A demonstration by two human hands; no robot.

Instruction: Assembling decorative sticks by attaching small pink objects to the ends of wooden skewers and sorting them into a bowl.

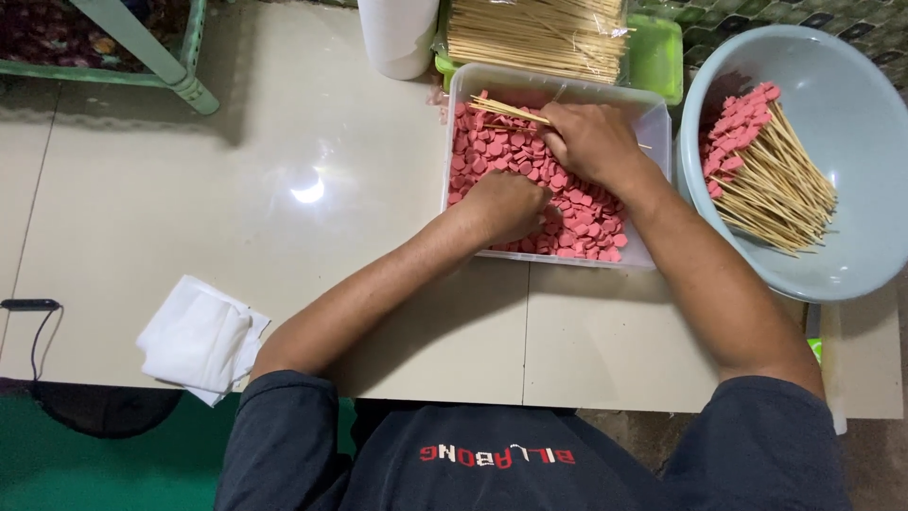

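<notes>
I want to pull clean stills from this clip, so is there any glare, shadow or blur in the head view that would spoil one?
Head view: a bright lamp reflection glares on the glossy table; soft shadows fall under both forearms and left of the clear tub; the left hand, right hand and pink slices look sharp, with no clear motion blur; edges bend only slightly.

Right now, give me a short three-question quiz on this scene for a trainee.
1. True or false: the right hand holds bamboo skewers over the clear tub.
2. Where do the finished skewers lie? A) white cloth B) pale blue bowl C) green tray
3. Fill in: the left hand rests among pink round ___.

Key: 1 true; 2 B; 3 slices.
</notes>
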